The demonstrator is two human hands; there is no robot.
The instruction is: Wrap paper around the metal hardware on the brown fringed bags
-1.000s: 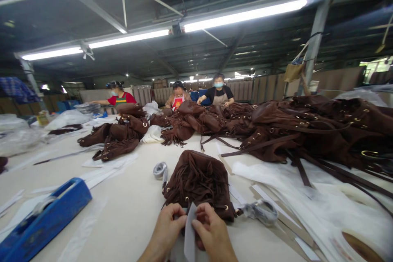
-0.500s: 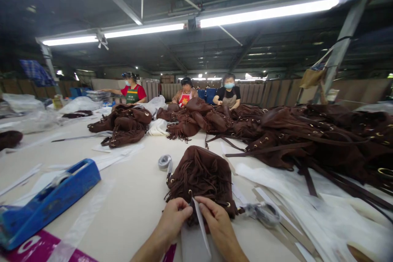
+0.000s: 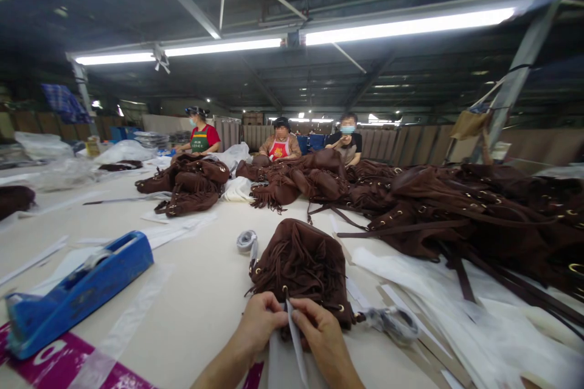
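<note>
In the head view, fingers of the right hand (image 3: pixel 320 327) pinch a white sheet (image 3: pixel 296 340) at the near edge of a fringed brown bag (image 3: pixel 305 261) on the table (image 3: pixel 196 292); the left hand's (image 3: pixel 260 320) curl beside it, their grip unclear.

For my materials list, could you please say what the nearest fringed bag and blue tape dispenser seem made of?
The fringed bag looks like matte, soft leather or imitation, since it folds limply with little shine. The blue tape dispenser seems hard plastic or painted metal, slightly glossy, given its rigid shape and scuffs.
</note>
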